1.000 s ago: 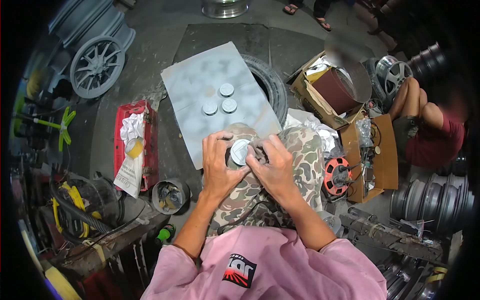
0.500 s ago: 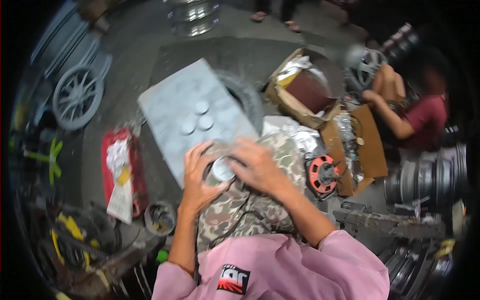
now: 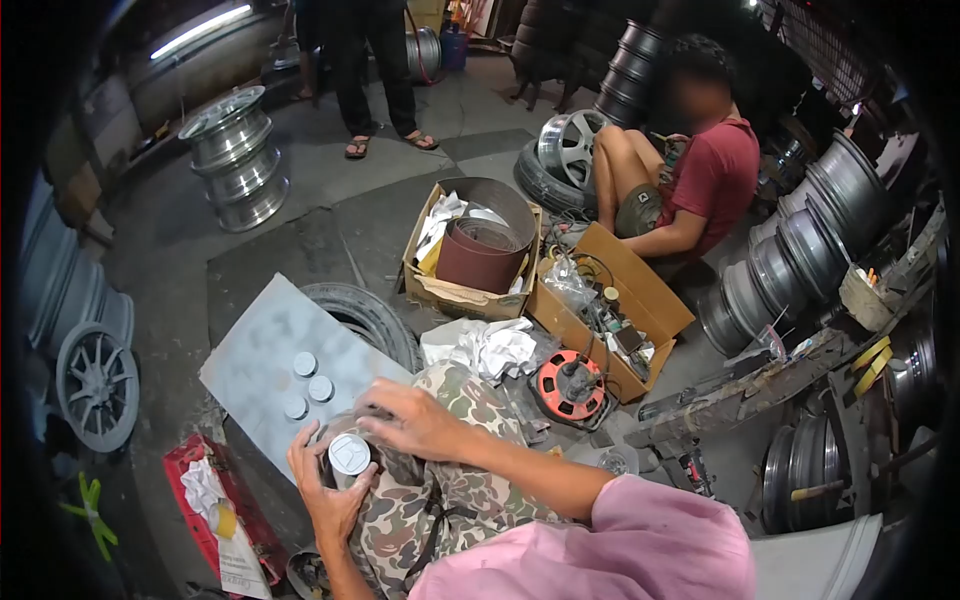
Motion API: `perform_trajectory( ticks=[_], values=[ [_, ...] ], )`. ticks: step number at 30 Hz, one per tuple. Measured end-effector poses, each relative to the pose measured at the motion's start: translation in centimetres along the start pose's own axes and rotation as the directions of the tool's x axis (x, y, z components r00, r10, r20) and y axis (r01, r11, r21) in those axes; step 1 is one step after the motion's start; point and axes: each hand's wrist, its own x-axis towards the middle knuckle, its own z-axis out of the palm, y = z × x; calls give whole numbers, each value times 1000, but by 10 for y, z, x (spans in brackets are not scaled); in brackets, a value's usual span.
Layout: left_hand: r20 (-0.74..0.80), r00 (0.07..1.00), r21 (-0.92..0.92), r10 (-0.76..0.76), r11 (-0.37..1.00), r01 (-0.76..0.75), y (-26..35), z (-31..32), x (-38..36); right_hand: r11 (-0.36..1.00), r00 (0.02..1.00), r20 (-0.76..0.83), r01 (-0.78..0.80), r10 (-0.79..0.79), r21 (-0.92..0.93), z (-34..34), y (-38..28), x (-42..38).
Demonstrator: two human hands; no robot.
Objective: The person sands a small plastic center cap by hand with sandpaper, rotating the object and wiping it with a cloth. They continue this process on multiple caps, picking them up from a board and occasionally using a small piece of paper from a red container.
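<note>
My left hand [image 3: 328, 492] is closed around a round grey wheel centre cap [image 3: 349, 454], thumb and fingers gripping its rim above my lap. Raised lettering or a logo faintly marks the cap's face. My right hand [image 3: 405, 415] hovers just beside the cap's upper right edge, fingers loosely bent and apart; nothing shows in it. Dark cloth [image 3: 385, 460] lies beneath both hands on my camouflage trousers [image 3: 465, 400]. Beyond them, three similar caps, one of them the nearest cap [image 3: 296, 407], rest on a grey-sprayed board [image 3: 255, 345].
A tyre [image 3: 375, 320] lies under the board's far side. Boxes hold abrasive rolls [image 3: 485, 255] and assorted parts [image 3: 620, 325]. An orange cable reel [image 3: 571, 387] sits right, a red toolbox [image 3: 190, 465] left. A person in red [image 3: 715, 180] sits near stacked rims [image 3: 785, 265].
The camera view has tilted up and turned right, showing more of the room. My right hand has drawn off the cap's edge. My left hand still holds the cap.
</note>
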Motion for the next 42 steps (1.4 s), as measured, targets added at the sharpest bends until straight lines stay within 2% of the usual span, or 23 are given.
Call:
perform_trajectory(
  ticks=[1, 3, 4, 8, 10, 11, 12, 13, 14, 16, 19, 21, 22, 24, 25, 28, 30, 32, 34, 37, 40, 41, 42],
  values=[
    [-2, 1000, 8, -2, 1000, 2, -2, -2, -2, 1000, 1000, 1, 3, -3, 7, 0, 3, -4],
    [-3, 1000, 42, -26, 999, 26, -3, -2, -2, 983, 983, -58, -169, 173, 73, -6, 6, -9],
    [-7, 1000, 46, -23, 999, 23, -2, -2, -2, 970, 970, -12, -241, 241, 23, -9, 10, -12],
    [26, 1000, 18, -15, 1000, 14, 4, -7, 3, 968, 968, -36, -249, 250, 26, -9, 18, -17],
    [43, 999, -10, -24, 1000, 25, 8, -13, 9, 938, 938, -4, -345, 345, 31, -7, 19, -18],
    [97, 991, -25, -93, 995, 96, 11, -16, 15, 940, 940, -5, -341, 341, 32, -5, 20, -19],
    [151, 976, -39, -155, 986, 163, 12, -17, 20, 978, 974, -78, -211, 210, 5, -3, 22, -17],
    [146, 978, -39, -149, 987, 156, 9, -16, 23, 996, 987, -146, -78, 73, -32, -3, 24, -16],
    [161, 981, -45, -107, 992, 116, 4, -14, 25, 997, 987, -148, -72, 66, -33, -4, 26, -15],
    [175, 983, -52, -63, 996, 73, 2, -13, 27, 998, 999, 17, -35, 36, -48, -9, 27, -16],
    [187, 980, 30, -65, 998, 60, 3, -10, 29, 995, 995, 36, -91, 92, -38, -11, 21, -16],
    [123, 976, -227, -180, 952, 204, 0, -4, 24, 990, 990, 34, -139, 139, 0, -13, 13, -17],
    [124, 976, -225, -181, 952, 206, -4, -3, 20, 982, 983, 36, -184, 183, 37, -13, 11, -17],
    [108, 926, -431, -361, 823, 370, -15, -2, 12, 992, 992, 9, -128, 128, 13, -10, 15, -18],
    [105, 927, -430, -359, 824, 368, -24, -3, 8, 997, 997, -18, -73, 73, -11, -9, 16, -18],
    [72, 939, -395, -337, 855, 337, -28, -9, 6, 996, 996, 2, -92, 92, 2, -7, 21, -19],
    [148, 868, -370, -475, 787, 494, -18, -18, 5, 988, 986, 54, -156, 156, -9, -10, 20, -21],
    [159, 867, -391, -472, 776, 494, -22, -19, 2, 977, 971, 104, -213, 215, -26, -10, 21, -21],
    [173, 867, -413, -467, 765, 494, -24, -20, 5, 996, 997, -15, -80, 80, -39, -6, 23, -23],
    [256, 850, -482, -460, 702, 524, -21, -29, 2, 996, 998, -66, -20, 14, -89, -5, 23, -24],
    [339, 910, -351, -239, 865, 359, -6, -41, 0, 999, 995, -92, -44, 43, -11, -3, 21, -21],
    [342, 909, -351, -239, 864, 360, 3, -43, 3, 999, 995, -93, -47, 45, -12, -3, 21, -20],
    [336, 910, -238, -243, 913, 331, 10, -43, 5, 992, 991, -53, -121, 120, -20, -5, 22, -20]
  ],
)
